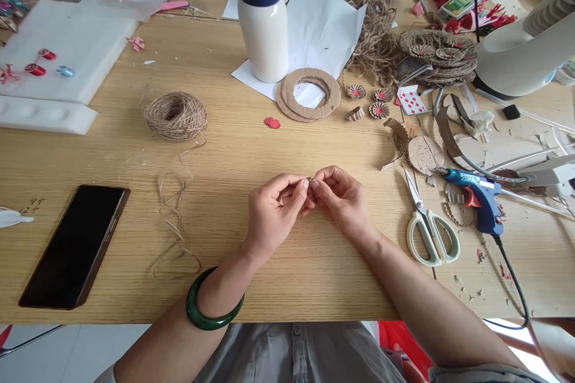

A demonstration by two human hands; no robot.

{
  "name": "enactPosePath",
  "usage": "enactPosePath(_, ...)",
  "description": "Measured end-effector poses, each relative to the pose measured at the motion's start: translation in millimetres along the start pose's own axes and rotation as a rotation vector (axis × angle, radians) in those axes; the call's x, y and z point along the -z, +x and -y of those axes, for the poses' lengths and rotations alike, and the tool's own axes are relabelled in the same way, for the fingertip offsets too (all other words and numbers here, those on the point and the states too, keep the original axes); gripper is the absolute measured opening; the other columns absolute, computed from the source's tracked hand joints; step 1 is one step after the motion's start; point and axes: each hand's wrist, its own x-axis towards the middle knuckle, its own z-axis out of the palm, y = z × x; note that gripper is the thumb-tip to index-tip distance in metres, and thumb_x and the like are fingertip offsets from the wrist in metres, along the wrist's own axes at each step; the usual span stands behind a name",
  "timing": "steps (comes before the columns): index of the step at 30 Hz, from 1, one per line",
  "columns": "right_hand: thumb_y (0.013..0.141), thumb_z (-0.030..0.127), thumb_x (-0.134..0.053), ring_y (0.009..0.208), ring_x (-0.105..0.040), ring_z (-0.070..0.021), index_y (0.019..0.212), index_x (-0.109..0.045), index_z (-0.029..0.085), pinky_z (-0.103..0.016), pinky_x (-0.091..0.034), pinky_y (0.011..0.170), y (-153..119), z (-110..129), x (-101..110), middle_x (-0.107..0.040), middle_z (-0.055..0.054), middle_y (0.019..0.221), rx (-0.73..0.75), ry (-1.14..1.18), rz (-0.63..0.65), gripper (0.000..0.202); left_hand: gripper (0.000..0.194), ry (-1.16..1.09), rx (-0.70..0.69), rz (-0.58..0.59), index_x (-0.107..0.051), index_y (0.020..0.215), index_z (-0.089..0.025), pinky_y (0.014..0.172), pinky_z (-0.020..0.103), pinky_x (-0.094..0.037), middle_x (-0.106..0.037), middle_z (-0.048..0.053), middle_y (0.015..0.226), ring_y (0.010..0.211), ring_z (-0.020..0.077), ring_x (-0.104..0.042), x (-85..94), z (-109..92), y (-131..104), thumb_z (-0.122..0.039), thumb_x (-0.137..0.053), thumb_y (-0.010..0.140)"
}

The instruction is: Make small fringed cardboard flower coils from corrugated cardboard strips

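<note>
Above the table's front half, my left hand [281, 206] and my right hand [341, 200] meet with thumbs and fingertips pinched together. Between the fingertips is a tiny brownish bit, mostly covered, too small to name. Beyond the hands lie small red paper discs [272, 123] and two stacked cardboard rings [332, 102]. Right of the rings are several corrugated cardboard rosettes with red centres [380, 110]. A ball of jute twine [176, 115] sits to the left, its loose end [177, 233] trailing toward the front edge. Scissors [431, 227] rest to the right of my right hand.
A blue hot glue gun [476, 194] with its cord lies at the right among cardboard scraps. A white bottle [263, 24] stands upright at the back. The phone [74, 245] lies at the left, below a white foam block [67, 48]. Tangled twine [372, 36] is piled behind the rosettes.
</note>
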Motion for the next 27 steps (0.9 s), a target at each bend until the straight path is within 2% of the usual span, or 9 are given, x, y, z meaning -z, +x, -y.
enactPosePath(5,0.082,0.043,-0.075,0.054,-0.059,-0.0094,0.078,-0.058,0.018,-0.021,-0.050,0.048,0.6,-0.1,0.9,-0.061,0.004,0.060,0.009,-0.037,-0.004,0.031,0.011,-0.120,0.071,0.019,-0.069,0.086,-0.015,0.056,0.021,-0.056,-0.071,0.001,0.067,0.060,0.0124,-0.068,-0.1,-1.2,-1.5,-0.024,-0.063,0.090)
enactPosePath(10,0.084,0.041,-0.073,0.056,-0.062,-0.0104,0.081,-0.059,0.018,-0.023,-0.054,0.050,0.2,-1.8,1.6,-0.064,0.003,0.064,0.001,0.025,0.016,0.027,0.013,-0.290,0.169,0.030,-0.070,0.083,-0.016,0.052,0.022,-0.055,-0.070,0.000,0.064,0.057,0.0131,-0.067,0.4,1.0,1.3,-0.028,-0.073,0.083)
enactPosePath(15,0.083,0.038,-0.076,0.055,-0.061,-0.0101,0.082,-0.057,0.018,-0.024,-0.057,0.052,1.2,-0.4,1.7,-0.064,0.004,0.063,-0.029,0.126,0.037,0.028,0.012,-0.406,0.211,0.105,-0.073,0.084,-0.015,0.054,0.023,-0.054,-0.067,0.000,0.061,0.057,0.0116,-0.064,2.1,2.5,5.9,-0.027,-0.072,0.084)
enactPosePath(19,0.084,0.038,-0.074,0.055,-0.061,-0.0105,0.084,-0.057,0.019,-0.026,-0.059,0.053,2.4,0.5,2.5,-0.065,0.003,0.064,-0.070,0.196,0.114,0.026,0.011,-0.534,0.260,0.160,-0.074,0.083,-0.015,0.052,0.024,-0.052,-0.064,-0.001,0.058,0.058,0.0133,-0.065,2.9,1.8,7.0,-0.026,-0.071,0.085)
enactPosePath(27,0.085,0.032,-0.074,0.058,-0.063,-0.0107,0.090,-0.060,0.018,-0.024,-0.058,0.055,1.3,-0.2,1.1,-0.068,0.002,0.067,-0.049,0.225,0.099,0.020,0.010,-0.539,0.307,0.138,-0.074,0.080,-0.015,0.053,0.024,-0.051,-0.063,-0.001,0.058,0.058,0.0138,-0.064,3.7,1.4,8.1,-0.023,-0.070,0.085)
